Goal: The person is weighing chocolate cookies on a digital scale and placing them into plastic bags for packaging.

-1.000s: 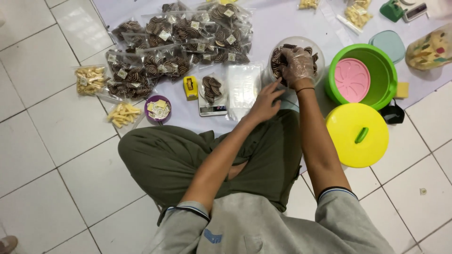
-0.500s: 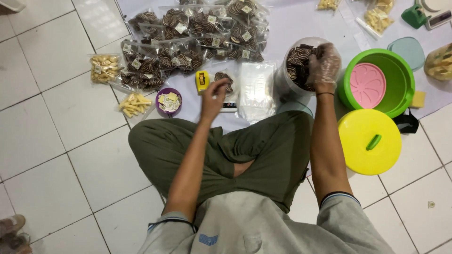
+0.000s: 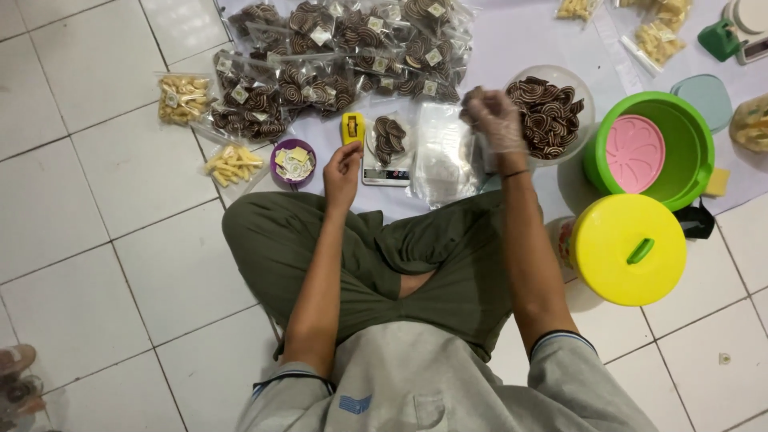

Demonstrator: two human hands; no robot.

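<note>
The gloved right hand (image 3: 494, 120) is hovering beside the clear bowl (image 3: 582, 88) of striped brown cookies (image 3: 546, 114), fingers curled; whether it is holding any cookie, I cannot tell. The bare left hand (image 3: 342, 170) is resting half-closed and empty near the small scale (image 3: 386, 164) carrying a cookie bag (image 3: 390, 138).

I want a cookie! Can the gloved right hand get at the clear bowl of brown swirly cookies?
Probably yes. The gloved right hand is right beside the clear bowl of brown swirly cookies, whose top is open, with nothing between them.
</note>
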